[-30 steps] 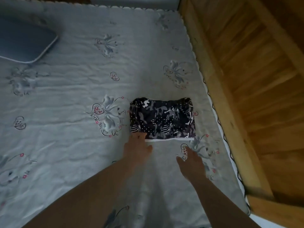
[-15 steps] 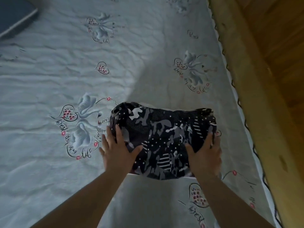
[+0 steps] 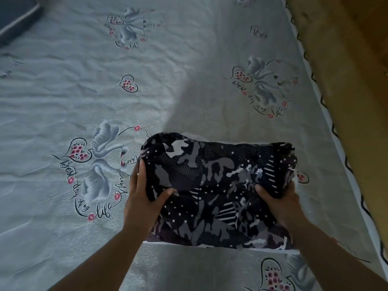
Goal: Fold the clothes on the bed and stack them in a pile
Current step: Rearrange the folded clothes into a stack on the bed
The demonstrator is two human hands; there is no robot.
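Observation:
A folded dark garment [image 3: 214, 185] with a grey and white camouflage print lies on the pale grey bedsheet [image 3: 105, 101], near the bed's right side. My left hand [image 3: 142, 198] grips its left end, thumb on top and fingers tucked under the edge. My right hand [image 3: 279, 198] grips its right end the same way, thumb on top. A thin white edge shows under the garment along its near side; what it belongs to I cannot tell.
The sheet carries swan and heart prints. A dark blue pillow [image 3: 14, 19] lies at the far left corner. A wooden bed frame [image 3: 346, 101] runs along the right edge of the mattress.
My hands went from the bare sheet onto the garment, then took hold of both its ends. The view has closed in on it.

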